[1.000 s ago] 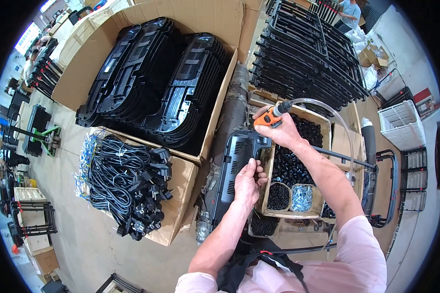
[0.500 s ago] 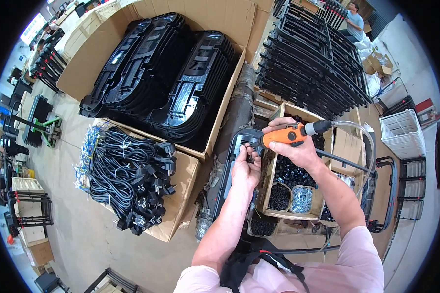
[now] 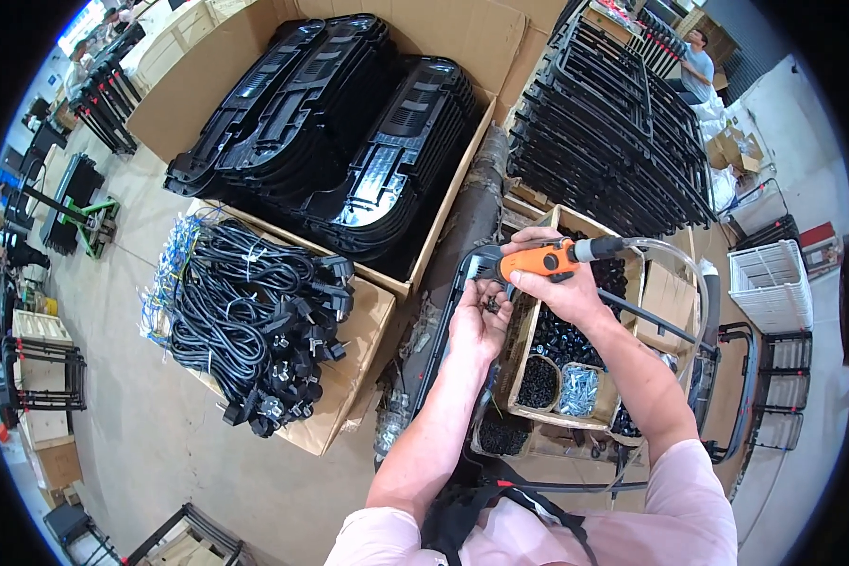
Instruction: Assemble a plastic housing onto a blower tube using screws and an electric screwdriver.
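My right hand (image 3: 571, 291) is wrapped round an orange air screwdriver (image 3: 541, 263), whose clear hose (image 3: 668, 248) runs off to the right. The tool's front end points left, onto a long black plastic part (image 3: 455, 300) lying on a worn, wrapped beam (image 3: 472, 212). Just below the tool's tip, my left hand (image 3: 478, 325) is palm up with curled fingers. Small dark screws (image 3: 492, 305) lie in it, and its fingertips are close to the tool's tip. The exact contact point of the tip is hidden by fingers and the tool.
At right, a wooden tray (image 3: 511, 382) holds black fittings, dark screws and silver screws (image 3: 577, 390). Bundled power cords (image 3: 245, 302) lie on a carton at left. Behind stands a large cardboard box (image 3: 481, 123) of stacked black covers (image 3: 387, 179). Black frames (image 3: 613, 123) are stacked far right; a person (image 3: 698, 71) is beyond.
The view has shifted slightly, so the boxes and cords appear a little farther right. The screwdriver stays at the black part, and my left palm has turned a little more open, showing the screws.
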Action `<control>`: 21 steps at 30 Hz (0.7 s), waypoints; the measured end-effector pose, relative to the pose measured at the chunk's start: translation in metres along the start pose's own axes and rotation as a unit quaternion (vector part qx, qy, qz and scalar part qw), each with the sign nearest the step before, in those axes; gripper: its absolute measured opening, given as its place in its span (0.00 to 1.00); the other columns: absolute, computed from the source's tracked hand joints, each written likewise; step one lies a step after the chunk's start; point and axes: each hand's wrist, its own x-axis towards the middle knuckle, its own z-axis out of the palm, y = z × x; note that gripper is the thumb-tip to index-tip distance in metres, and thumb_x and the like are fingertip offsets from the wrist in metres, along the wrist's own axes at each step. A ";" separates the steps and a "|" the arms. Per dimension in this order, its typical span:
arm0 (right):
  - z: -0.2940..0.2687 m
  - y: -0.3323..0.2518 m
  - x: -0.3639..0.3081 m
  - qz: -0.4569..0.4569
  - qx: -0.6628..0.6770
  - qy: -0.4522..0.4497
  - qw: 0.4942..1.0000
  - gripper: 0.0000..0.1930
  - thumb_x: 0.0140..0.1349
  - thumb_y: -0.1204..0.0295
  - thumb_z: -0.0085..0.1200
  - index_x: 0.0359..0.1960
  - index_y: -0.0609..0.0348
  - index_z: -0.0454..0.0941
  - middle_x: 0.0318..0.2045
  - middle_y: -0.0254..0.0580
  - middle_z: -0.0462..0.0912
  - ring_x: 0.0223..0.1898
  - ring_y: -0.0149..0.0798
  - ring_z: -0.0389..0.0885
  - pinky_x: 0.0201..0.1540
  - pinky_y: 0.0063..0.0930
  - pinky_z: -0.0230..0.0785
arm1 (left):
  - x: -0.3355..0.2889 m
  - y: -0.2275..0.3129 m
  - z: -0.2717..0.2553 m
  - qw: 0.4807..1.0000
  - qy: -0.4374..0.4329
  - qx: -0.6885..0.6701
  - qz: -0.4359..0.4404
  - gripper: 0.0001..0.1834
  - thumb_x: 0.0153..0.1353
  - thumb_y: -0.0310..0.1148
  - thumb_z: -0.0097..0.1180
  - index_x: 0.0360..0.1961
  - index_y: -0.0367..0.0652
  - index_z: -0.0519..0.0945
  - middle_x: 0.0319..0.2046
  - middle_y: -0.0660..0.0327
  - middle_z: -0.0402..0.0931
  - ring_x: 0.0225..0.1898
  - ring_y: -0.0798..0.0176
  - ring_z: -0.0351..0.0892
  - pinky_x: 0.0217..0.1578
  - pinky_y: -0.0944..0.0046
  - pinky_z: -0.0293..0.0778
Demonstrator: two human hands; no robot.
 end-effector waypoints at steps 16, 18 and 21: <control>0.043 0.021 0.028 -0.052 -0.104 -0.006 0.993 0.18 0.57 0.73 0.70 0.50 0.61 0.82 0.45 0.40 0.87 0.49 0.34 0.85 0.57 0.33 0.78 | -0.093 -0.046 -0.052 0.975 0.023 0.146 -0.163 0.13 0.81 0.34 0.46 0.55 0.37 0.77 0.40 0.57 0.81 0.39 0.59 0.85 0.41 0.60 0.85; 0.046 0.020 0.030 -0.065 -0.109 -0.001 0.992 0.16 0.56 0.72 0.70 0.46 0.60 0.84 0.42 0.38 0.88 0.46 0.33 0.86 0.55 0.34 0.78 | -0.106 -0.044 -0.053 0.976 0.040 0.145 -0.157 0.13 0.80 0.33 0.47 0.55 0.36 0.77 0.41 0.57 0.81 0.39 0.59 0.85 0.42 0.60 0.86; 0.048 0.022 0.029 -0.062 -0.126 0.003 0.990 0.16 0.56 0.72 0.70 0.46 0.60 0.84 0.42 0.38 0.88 0.46 0.33 0.86 0.55 0.34 0.78 | -0.123 -0.042 -0.053 0.972 0.077 0.158 -0.156 0.13 0.80 0.33 0.48 0.55 0.36 0.77 0.42 0.57 0.81 0.39 0.59 0.85 0.44 0.60 0.86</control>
